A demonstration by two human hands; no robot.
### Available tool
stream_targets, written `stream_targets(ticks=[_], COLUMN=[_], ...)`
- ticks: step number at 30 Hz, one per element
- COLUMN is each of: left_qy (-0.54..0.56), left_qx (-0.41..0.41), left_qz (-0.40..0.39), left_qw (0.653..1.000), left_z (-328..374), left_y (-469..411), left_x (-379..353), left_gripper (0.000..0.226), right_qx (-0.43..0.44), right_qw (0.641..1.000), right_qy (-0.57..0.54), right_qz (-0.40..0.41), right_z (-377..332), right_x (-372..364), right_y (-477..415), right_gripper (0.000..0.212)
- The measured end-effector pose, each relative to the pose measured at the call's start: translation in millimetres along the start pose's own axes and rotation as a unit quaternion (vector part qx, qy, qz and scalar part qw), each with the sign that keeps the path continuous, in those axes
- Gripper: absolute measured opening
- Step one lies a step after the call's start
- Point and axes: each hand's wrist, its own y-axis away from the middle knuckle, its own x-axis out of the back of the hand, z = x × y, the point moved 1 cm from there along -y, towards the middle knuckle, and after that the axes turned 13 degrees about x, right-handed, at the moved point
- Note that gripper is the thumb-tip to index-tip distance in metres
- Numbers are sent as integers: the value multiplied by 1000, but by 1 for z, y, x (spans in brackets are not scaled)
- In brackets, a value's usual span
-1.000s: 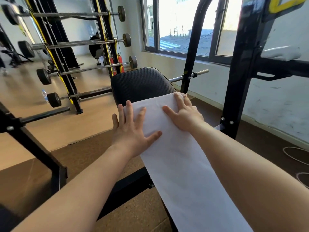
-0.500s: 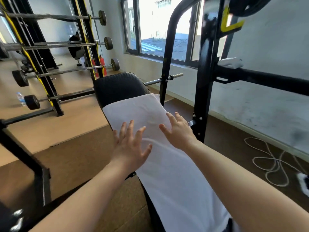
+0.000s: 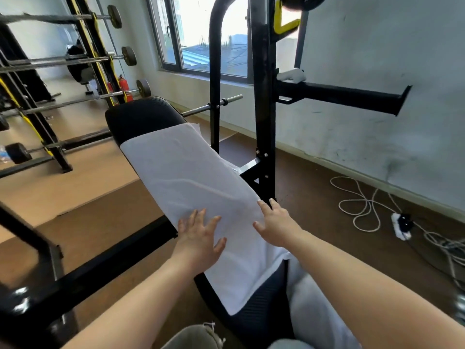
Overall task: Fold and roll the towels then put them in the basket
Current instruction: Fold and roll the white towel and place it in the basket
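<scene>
A long white towel (image 3: 188, 177), folded into a narrow strip, lies flat along a black padded bench (image 3: 141, 114). My left hand (image 3: 198, 238) rests flat on its left side with fingers spread. On the towel's right edge my right hand (image 3: 275, 221) lies flat, fingers straight. Both hands are on the near half of the strip. No basket is in view.
A black rack upright (image 3: 263, 122) with a side arm (image 3: 339, 95) stands right of the bench. Barbell racks (image 3: 100, 59) line the left. A white cable and power strip (image 3: 400, 222) lie on the floor at right. My knees show at the bottom edge.
Both hands have slid along the towel toward me, from its far end to its near half, staying flat. The camera has tilted down and shows the towel's near end.
</scene>
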Motion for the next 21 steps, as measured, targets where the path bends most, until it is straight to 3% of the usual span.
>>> stream_targets(ticks=[4, 10, 13, 16, 18, 21], left_qy=[-17, -24, -91, -148, -132, -115], left_qx=[-25, -176, -200, -211, -218, -250], left_qz=[19, 8, -36, -55, -44, 32], left_qw=[999, 984, 975, 965, 966, 961], left_z=[19, 34, 34, 29, 23, 15], left_y=[21, 59, 71, 80, 85, 88], left_x=[-19, -50, -63, -71, -77, -87], left_gripper=[62, 34, 46, 53, 44, 16], right_qx=[-17, 7, 11, 15, 25, 20], right_qw=[999, 995, 995, 996, 996, 999], right_qy=[-10, -55, -69, -9, 22, 5], right_qz=[-39, -87, -65, -84, -81, -32], right_z=[19, 48, 60, 72, 77, 78], right_x=[-16, -28, -30, -35, -37, -38], right_y=[24, 53, 65, 75, 79, 81], right_gripper=[78, 91, 70, 49, 41, 30])
